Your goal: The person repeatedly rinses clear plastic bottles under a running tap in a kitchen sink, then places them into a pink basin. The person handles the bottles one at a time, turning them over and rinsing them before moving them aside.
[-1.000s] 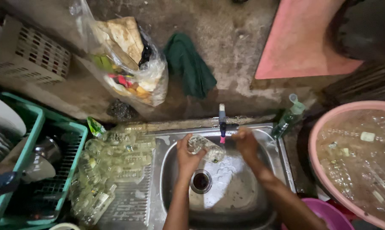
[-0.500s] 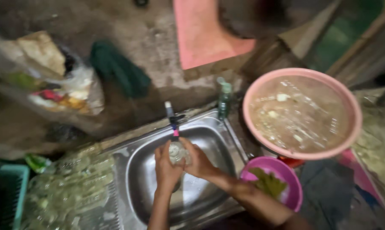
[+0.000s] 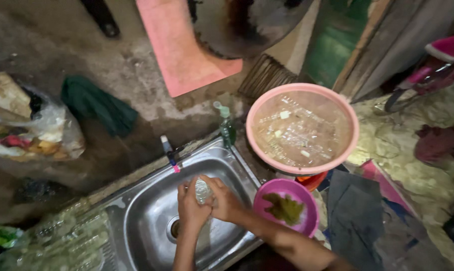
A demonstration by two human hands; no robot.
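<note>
Two hands meet over the steel sink (image 3: 152, 221), both wrapped about one small clear glass (image 3: 202, 189). The left hand (image 3: 191, 207) comes straight up from the near edge, forearm almost vertical in the view, its fingers curled round the glass's left side. The right hand (image 3: 226, 203) comes in from the near right, forearm slanting across the sink's right rim, wrist bent so that its fingers close on the right side of the glass and its thumb lies over the top. Only a sliver of glass shows between them, so both sets of fingers are clamped on it (how it is tilted I cannot tell). The glass sits above the basin, a little right of the drain (image 3: 174, 228) and nearer than the tap (image 3: 170, 153), which stands at the sink's far rim.

Just right of the right wrist stands a small purple bowl (image 3: 307, 200) with a green scrubber (image 3: 285, 207) in it. Beyond that a large pink basin (image 3: 350, 120) holds cloudy water with glassware sunk in it. A green soap bottle (image 3: 226, 123) stands between the basin and the sink's far right corner. Left of the sink a heap of clear glasses (image 3: 61, 241) lies on the draining board.
</note>
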